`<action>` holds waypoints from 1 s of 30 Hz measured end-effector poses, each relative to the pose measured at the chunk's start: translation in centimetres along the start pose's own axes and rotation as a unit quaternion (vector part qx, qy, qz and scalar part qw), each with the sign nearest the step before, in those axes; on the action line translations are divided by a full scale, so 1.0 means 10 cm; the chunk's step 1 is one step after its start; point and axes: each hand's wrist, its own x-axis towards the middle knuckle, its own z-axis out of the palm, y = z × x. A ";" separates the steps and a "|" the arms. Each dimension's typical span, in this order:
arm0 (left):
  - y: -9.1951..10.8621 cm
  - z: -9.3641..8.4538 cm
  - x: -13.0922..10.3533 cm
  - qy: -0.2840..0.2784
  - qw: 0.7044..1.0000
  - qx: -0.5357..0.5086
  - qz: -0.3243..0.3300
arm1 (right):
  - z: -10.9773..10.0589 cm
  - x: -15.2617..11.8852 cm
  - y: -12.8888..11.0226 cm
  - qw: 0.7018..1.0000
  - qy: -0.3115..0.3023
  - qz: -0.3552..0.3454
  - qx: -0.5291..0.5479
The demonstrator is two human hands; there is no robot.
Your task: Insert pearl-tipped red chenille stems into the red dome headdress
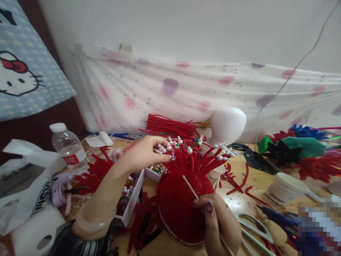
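A round red headpiece (181,209) with a row of small pearls along its lower edge sits in front of me. Red fuzzy stems (207,163) fan out from its top, tipped with white pearl beads (226,151). My left hand (149,154) reaches in from the left, thumb and fingers curled round a cluster of pearl-tipped stems (161,147). Gripped in my right hand (222,222), at the headpiece's front, is a thin wooden stick (190,187). The stick's tip lies against the red surface near the base of the stems.
Left are a bead box (133,199), a water bottle (69,147) and a paper roll (37,227). Behind stands a white foam head (229,124) beside bundled red stems (167,122). Right are scissors (255,227), a blue glue gun (279,220), a paper cup (286,186) and colourful fuzzy flowers (301,147).
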 end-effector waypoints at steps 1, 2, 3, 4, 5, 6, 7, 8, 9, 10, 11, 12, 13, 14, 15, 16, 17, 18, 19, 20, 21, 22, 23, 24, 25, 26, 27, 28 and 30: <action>-0.01 0.00 0.00 0.003 1.000 -0.004 0.004 | 0.00 0.00 0.00 1.000 0.000 0.001 -0.005; -0.02 0.01 0.00 0.006 1.000 -0.008 0.007 | 0.00 0.00 -0.01 1.000 0.000 0.001 -0.009; -0.03 0.01 0.01 0.008 1.000 -0.011 0.008 | 0.00 0.01 -0.01 1.000 0.000 0.002 -0.012; -0.03 0.01 0.01 0.009 1.000 -0.013 0.009 | 0.00 0.01 -0.01 1.000 0.001 0.002 -0.013; -0.04 0.01 0.01 0.008 1.000 -0.015 0.008 | 0.00 0.01 -0.02 1.000 0.003 0.003 -0.013; -0.04 0.01 0.01 0.008 1.000 -0.017 0.007 | 0.01 0.01 -0.02 1.000 0.006 0.005 -0.012; -0.04 0.01 0.02 0.009 1.000 -0.018 0.006 | 0.01 0.01 -0.02 1.000 0.009 0.006 -0.011; -0.04 0.00 0.02 0.009 1.000 -0.019 0.006 | 0.01 0.01 -0.02 1.000 0.011 0.008 -0.010; -0.04 0.00 0.02 0.010 1.000 -0.021 0.005 | 0.01 0.01 -0.02 1.000 0.012 0.010 -0.010; -0.04 0.00 0.02 0.009 1.000 -0.024 0.006 | 0.01 0.01 -0.02 1.000 0.011 0.012 -0.009; -0.04 0.00 0.02 0.007 1.000 -0.026 0.005 | 0.01 0.01 -0.02 1.000 0.010 0.013 -0.008; -0.04 0.00 0.02 0.004 1.000 -0.027 0.004 | 0.01 0.02 -0.02 1.000 0.008 0.012 -0.006; -0.04 0.00 0.02 0.001 1.000 -0.027 0.003 | 0.01 0.02 -0.02 1.000 0.006 0.010 -0.005; -0.04 0.00 0.02 0.000 1.000 -0.027 0.002 | 0.01 0.02 -0.02 1.000 0.005 0.009 -0.005; -0.03 0.00 0.01 0.000 1.000 -0.027 0.003 | 0.01 0.03 -0.02 1.000 0.005 0.007 -0.006; -0.03 0.00 0.01 0.001 1.000 -0.028 0.004 | 0.01 0.03 -0.03 1.000 0.005 0.005 -0.007; -0.03 0.00 0.01 0.003 1.000 -0.028 0.005 | 0.00 0.03 -0.03 1.000 0.005 0.003 -0.009; -0.03 0.01 0.01 0.004 1.000 -0.028 0.006 | 0.00 0.04 -0.03 1.000 0.004 0.003 -0.010; -0.02 0.01 0.01 0.005 1.000 -0.027 0.005 | 0.00 0.04 -0.03 1.000 0.004 0.002 -0.010; -0.01 0.01 0.01 0.006 1.000 -0.025 0.003 | 0.00 0.04 -0.03 1.000 0.003 0.001 -0.010; 0.00 0.00 0.01 0.007 1.000 -0.022 -0.001 | 0.00 0.03 -0.03 1.000 0.002 0.001 -0.011; 0.00 0.00 0.01 0.008 1.000 -0.018 -0.004 | -0.01 0.03 -0.03 1.000 0.001 0.000 -0.012; 0.01 0.00 0.01 0.009 1.000 -0.014 -0.006 | -0.01 0.03 -0.03 1.000 0.002 0.000 -0.013; 0.01 0.00 0.01 0.011 1.000 -0.012 -0.007 | -0.01 0.02 -0.02 1.000 0.003 -0.001 -0.014; 0.01 0.00 0.01 0.011 1.000 -0.012 -0.007 | -0.01 0.02 -0.02 1.000 0.003 -0.002 -0.014; 0.00 0.00 0.01 0.012 1.000 -0.012 -0.006 | -0.01 0.02 -0.02 1.000 0.004 -0.001 -0.014; 0.00 0.00 0.01 0.013 1.000 -0.012 -0.005 | -0.01 0.01 -0.01 1.000 0.004 0.000 -0.013; -0.01 0.00 0.01 0.013 1.000 -0.013 -0.004 | -0.01 0.01 -0.01 1.000 0.004 0.001 -0.012; -0.02 0.00 0.01 0.014 1.000 -0.015 0.001 | -0.01 0.01 -0.01 1.000 0.003 0.003 -0.011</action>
